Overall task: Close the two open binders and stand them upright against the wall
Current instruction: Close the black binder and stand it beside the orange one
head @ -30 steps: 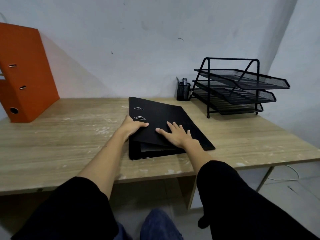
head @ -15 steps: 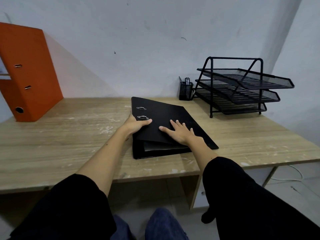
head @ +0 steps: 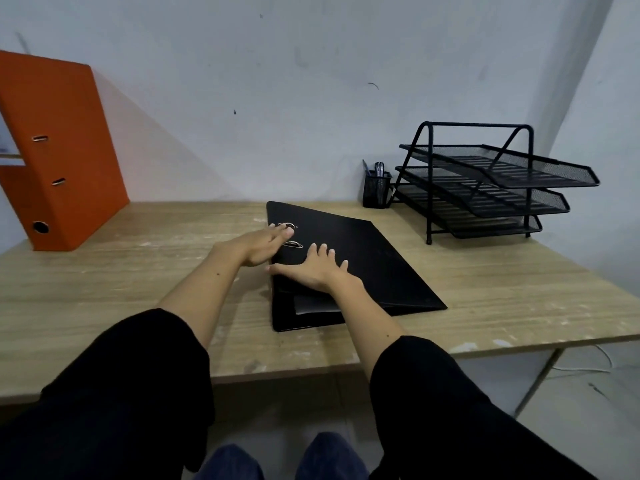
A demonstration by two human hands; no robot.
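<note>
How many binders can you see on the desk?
2. The orange binder stands upright by the wall at the far left. The black binder lies flat mid-desk under both hands. None seems hidden.

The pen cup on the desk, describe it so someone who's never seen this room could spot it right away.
Start at the wooden desk and follow its back edge along the wall to the black three-tier mesh tray rack. Just left of the rack stands the pen cup: a small black mesh holder with pens sticking up, the only upright container there.
</note>
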